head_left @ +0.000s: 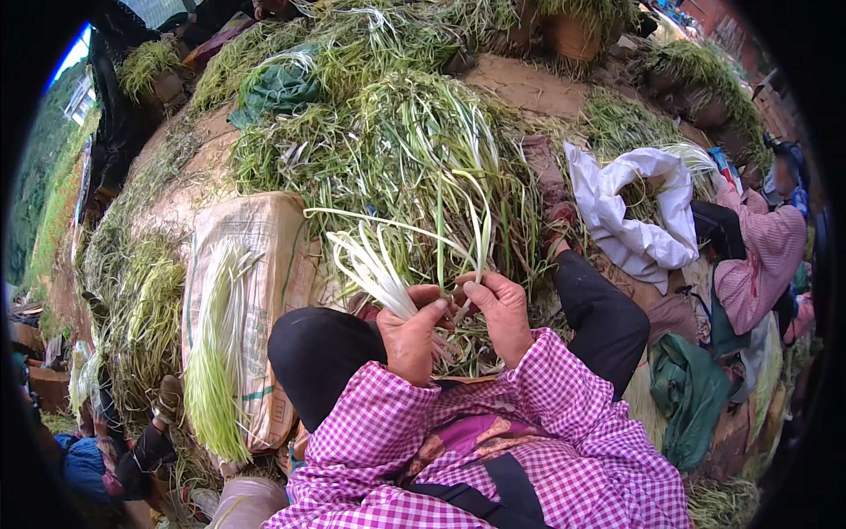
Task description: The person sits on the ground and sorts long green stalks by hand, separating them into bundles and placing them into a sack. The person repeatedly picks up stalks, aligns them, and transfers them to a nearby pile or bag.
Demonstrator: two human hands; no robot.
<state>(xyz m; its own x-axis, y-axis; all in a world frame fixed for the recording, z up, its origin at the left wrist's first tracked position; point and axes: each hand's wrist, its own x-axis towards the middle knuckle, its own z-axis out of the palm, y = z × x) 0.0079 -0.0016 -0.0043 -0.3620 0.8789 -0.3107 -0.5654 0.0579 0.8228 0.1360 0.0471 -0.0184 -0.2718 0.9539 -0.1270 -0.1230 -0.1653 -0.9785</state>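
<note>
My left hand (409, 342) is closed around a small bunch of white scallion-like stalks (372, 263), whose pale ends fan out up and to the left. Close beside it, my right hand (503, 319) pinches a long green-and-white scallion-like stalk (482, 240) between thumb and fingers. Its thin leaves rise above the hand, and one bends off to the left. The fingertips of both hands nearly meet over my lap. To my left, a neat row of trimmed pale stalks (220, 357) lies on a flat woven sack (286, 256).
A large heap of loose green stalks (423, 132) spreads ahead of me. An open white sack (606, 198) stands at the right, near a seated person (753, 238). Green cloth (687, 397) lies at the lower right. Another person (97, 463) is at the lower left.
</note>
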